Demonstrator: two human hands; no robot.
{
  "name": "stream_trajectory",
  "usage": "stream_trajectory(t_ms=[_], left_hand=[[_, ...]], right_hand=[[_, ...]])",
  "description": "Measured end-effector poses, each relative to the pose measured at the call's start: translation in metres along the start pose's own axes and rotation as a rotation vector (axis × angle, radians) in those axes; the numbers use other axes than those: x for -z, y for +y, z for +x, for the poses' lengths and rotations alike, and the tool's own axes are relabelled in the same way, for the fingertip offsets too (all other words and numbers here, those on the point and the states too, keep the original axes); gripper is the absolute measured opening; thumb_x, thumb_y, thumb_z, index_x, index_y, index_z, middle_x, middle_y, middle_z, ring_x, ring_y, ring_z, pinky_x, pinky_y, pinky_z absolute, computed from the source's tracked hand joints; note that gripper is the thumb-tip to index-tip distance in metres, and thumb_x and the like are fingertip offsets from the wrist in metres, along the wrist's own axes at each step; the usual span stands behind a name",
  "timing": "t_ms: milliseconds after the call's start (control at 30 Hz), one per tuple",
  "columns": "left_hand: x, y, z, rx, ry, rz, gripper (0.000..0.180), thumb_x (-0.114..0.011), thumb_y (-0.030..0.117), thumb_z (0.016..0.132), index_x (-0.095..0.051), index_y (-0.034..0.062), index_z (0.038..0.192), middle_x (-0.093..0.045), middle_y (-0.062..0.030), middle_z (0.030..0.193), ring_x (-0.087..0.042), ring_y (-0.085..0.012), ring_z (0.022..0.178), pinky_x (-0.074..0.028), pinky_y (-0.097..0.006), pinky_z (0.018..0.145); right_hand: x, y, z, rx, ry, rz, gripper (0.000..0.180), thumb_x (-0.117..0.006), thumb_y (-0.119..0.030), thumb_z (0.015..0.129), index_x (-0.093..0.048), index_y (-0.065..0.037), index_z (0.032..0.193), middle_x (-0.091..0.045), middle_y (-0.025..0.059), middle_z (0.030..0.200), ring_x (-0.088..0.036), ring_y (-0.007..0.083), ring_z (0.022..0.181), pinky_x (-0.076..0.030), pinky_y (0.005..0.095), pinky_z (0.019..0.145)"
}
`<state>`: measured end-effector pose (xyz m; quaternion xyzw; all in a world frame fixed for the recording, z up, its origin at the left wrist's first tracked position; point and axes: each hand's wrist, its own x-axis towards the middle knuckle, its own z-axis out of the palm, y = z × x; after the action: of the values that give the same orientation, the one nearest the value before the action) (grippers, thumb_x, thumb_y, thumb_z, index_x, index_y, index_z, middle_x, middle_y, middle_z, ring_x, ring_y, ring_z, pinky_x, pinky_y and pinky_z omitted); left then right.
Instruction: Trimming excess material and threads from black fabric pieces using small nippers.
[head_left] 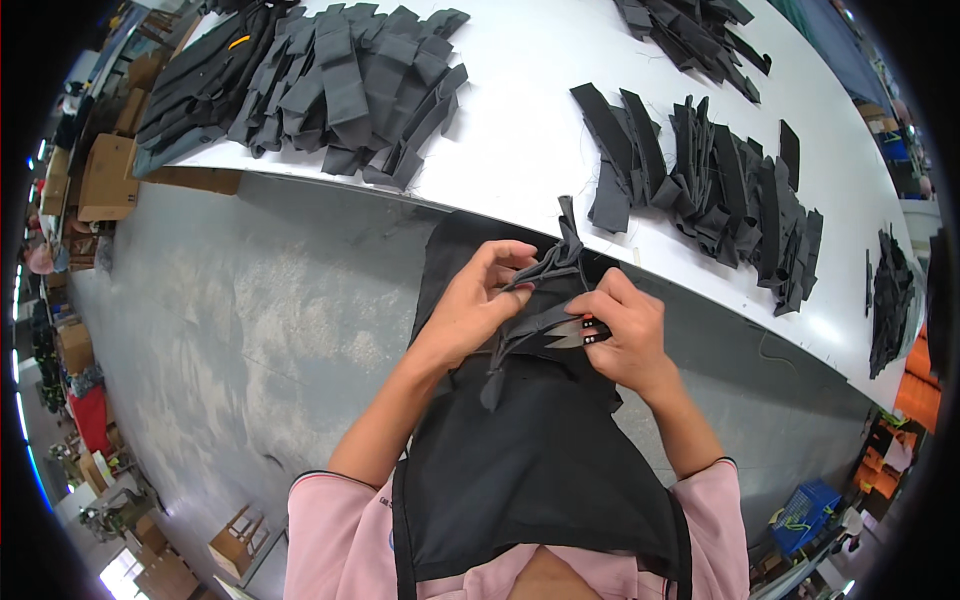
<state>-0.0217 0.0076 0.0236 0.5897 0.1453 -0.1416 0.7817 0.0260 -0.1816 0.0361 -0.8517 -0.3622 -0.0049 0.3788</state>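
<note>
In the head view, some dark grey fabric strips (567, 258) were held above the black apron (530, 480), and the near edge of the white table (500, 170) was partly covered by them. They were pinched between thumb and fingers of the left hand (476, 300). By the curled right hand (628, 325), small snips (567, 337) were gripped beside the strips. On the table, a left heap (345, 85) and a right heap (710, 185) were laid. Farther away, a cardboard box (108, 178) and a blue basket (806, 508) were seen.
</note>
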Motion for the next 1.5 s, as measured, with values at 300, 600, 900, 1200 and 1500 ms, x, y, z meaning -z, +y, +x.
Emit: stream_trajectory(t_ms=[300, 600, 900, 1200, 1500], left_hand=[[-0.002, -0.034, -0.017, 0.081, 0.214, -0.214, 0.036, -0.055, 0.002, 0.073, -0.047, 0.0035, 0.109, -0.048, -0.004, 0.099, -0.047, -0.0103, 0.09, -0.04, -0.024, 0.08], [-0.019, -0.031, -0.003, -0.055, 0.395, -0.178, 0.037, -0.055, -0.003, 0.077, -0.047, 0.0011, 0.113, -0.049, -0.0024, 0.099, -0.046, -0.0068, 0.086, -0.039, -0.021, 0.076], [-0.018, -0.033, -0.002, -0.105, 0.442, -0.136, 0.035, -0.054, -0.006, 0.077, -0.046, 0.002, 0.111, -0.051, -0.001, 0.095, -0.046, -0.0059, 0.081, -0.04, -0.02, 0.07], [-0.018, -0.03, 0.002, -0.047, 0.428, -0.151, 0.036, -0.056, -0.001, 0.077, -0.043, -0.0007, 0.111, -0.05, -0.0037, 0.094, -0.046, -0.0075, 0.081, -0.041, -0.021, 0.071], [-0.009, -0.026, 0.002, -0.045, 0.391, -0.261, 0.037, -0.054, 0.003, 0.086, -0.043, 0.0022, 0.121, -0.051, -0.005, 0.099, -0.052, -0.0099, 0.087, -0.044, -0.024, 0.076]], right_hand=[[-0.017, -0.003, 0.012, -0.206, -0.072, 0.339, 0.029, -0.067, -0.001, 0.069, -0.063, -0.009, 0.096, -0.055, 0.0058, 0.081, -0.058, 0.023, 0.066, -0.047, 0.0317, 0.057], [-0.011, -0.029, -0.005, -0.103, 0.001, -0.146, 0.034, -0.072, -0.01, 0.07, -0.059, -0.007, 0.101, -0.052, 0.006, 0.083, -0.056, 0.0219, 0.058, -0.043, 0.0313, 0.052], [-0.018, -0.035, 0.005, -0.075, -0.057, -0.254, 0.027, -0.07, -0.009, 0.072, -0.061, -0.006, 0.098, -0.052, 0.0057, 0.081, -0.055, 0.0245, 0.055, -0.043, 0.0331, 0.051], [-0.015, -0.028, -0.004, -0.221, 0.042, -0.053, 0.023, -0.068, -0.01, 0.075, -0.061, -0.006, 0.096, -0.051, 0.0062, 0.082, -0.058, 0.0246, 0.057, -0.046, 0.0332, 0.05], [-0.008, -0.031, 0.016, -0.186, 0.094, 0.058, 0.023, -0.068, -0.004, 0.075, -0.061, -0.006, 0.097, -0.053, 0.0065, 0.079, -0.056, 0.019, 0.058, -0.044, 0.0294, 0.051]])
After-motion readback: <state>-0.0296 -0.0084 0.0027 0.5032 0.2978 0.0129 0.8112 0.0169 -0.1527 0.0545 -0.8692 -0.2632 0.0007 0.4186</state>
